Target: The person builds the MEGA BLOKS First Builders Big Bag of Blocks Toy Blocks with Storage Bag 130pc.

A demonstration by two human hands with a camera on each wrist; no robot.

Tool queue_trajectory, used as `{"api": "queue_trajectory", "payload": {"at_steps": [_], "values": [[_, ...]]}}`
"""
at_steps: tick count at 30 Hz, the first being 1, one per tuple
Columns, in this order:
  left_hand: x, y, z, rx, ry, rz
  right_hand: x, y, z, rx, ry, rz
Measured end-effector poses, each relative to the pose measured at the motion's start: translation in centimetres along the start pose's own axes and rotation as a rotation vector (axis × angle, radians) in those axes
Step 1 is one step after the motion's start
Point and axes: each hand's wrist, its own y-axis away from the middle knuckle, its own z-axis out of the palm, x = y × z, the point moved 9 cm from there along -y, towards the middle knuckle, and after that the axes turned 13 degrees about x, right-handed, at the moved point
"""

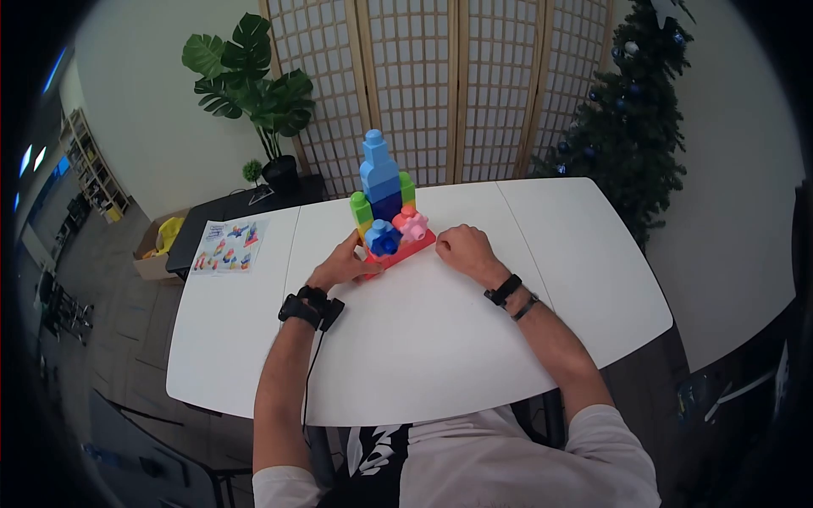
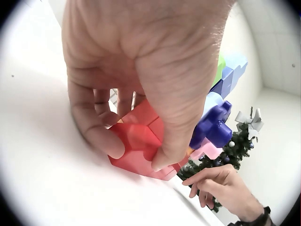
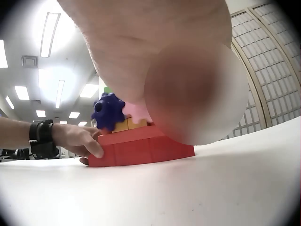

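Note:
A toy building-block structure stands on the white table, on a long red base (image 1: pixel 410 250). My left hand (image 1: pixel 340 264) grips the left end of that base, with thumb and fingers on either side of the red block (image 2: pixel 138 146). Stacked light blue blocks (image 1: pixel 378 176) rise over a dark blue block (image 1: pixel 388 206), flanked by green blocks (image 1: pixel 361 207). A blue gear-shaped piece (image 1: pixel 383 238) and a pink one (image 1: pixel 413 224) sit at the front. Beside the base's right end is my right hand (image 1: pixel 467 252), fingers loosely bent and holding nothing (image 2: pixel 228 188).
On the table's left lies a printed sheet (image 1: pixel 229 247) with pictures of block models. Behind the white table (image 1: pixel 440 356) are a potted plant (image 1: pixel 254 85), a folding screen (image 1: pixel 415 85) and a decorated tree (image 1: pixel 627 118). A cable (image 1: pixel 313 372) runs down from my left wrist.

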Motion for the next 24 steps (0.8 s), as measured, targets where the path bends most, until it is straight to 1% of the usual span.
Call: {"api": "queue_trajectory", "payload": {"at_steps": [1, 3, 4, 6, 7, 9, 10, 12, 15, 19, 21, 22, 24], "values": [[-0.1, -0.3, -0.1, -0.001, -0.002, 0.003, 0.6, 0.2, 0.2, 0.004, 0.000, 0.001], [0.2, -0.7, -0.4, 0.000, -0.058, 0.087, 1.9, 0.8, 0.2, 0.072, -0.119, 0.047], [-0.2, -1.1, -0.5, 0.000, -0.058, 0.088, 2.3, 0.9, 0.5, 0.073, -0.118, 0.047], [-1.2, -2.1, -0.5, -0.020, -0.191, 0.059, 2.2, 0.9, 0.0, 0.181, -0.325, -0.026], [-0.6, -1.9, -0.5, -0.021, -0.190, 0.060, 2.3, 0.8, 0.2, 0.181, -0.324, -0.025], [0.3, -1.4, -0.5, -0.023, -0.226, 0.044, 2.0, 0.6, 0.9, 0.123, -0.341, -0.067], [-0.2, -1.6, -0.4, -0.022, -0.227, 0.044, 2.1, 0.4, 0.9, 0.123, -0.341, -0.068], [-0.7, -2.1, -0.4, -0.003, -0.249, 0.100, 2.4, -0.1, 1.5, 0.075, -0.325, -0.028], [-0.9, -1.9, -0.5, -0.010, -0.273, 0.061, 2.3, -0.2, 1.3, 0.069, -0.345, -0.018], [0.2, -1.0, -0.3, 0.010, -0.284, 0.073, 2.5, -0.2, 1.2, 0.058, -0.358, -0.003], [0.8, -0.4, -0.5, 0.063, -0.253, 0.107, 2.5, -0.1, 1.1, 0.042, -0.372, 0.016], [0.4, -0.4, -0.4, 0.064, -0.253, 0.108, 2.5, -0.1, 1.1, 0.042, -0.371, 0.015], [0.2, -0.5, -0.2, 0.067, -0.239, 0.168, 2.5, 0.0, 1.2, 0.027, -0.386, 0.023]]}}
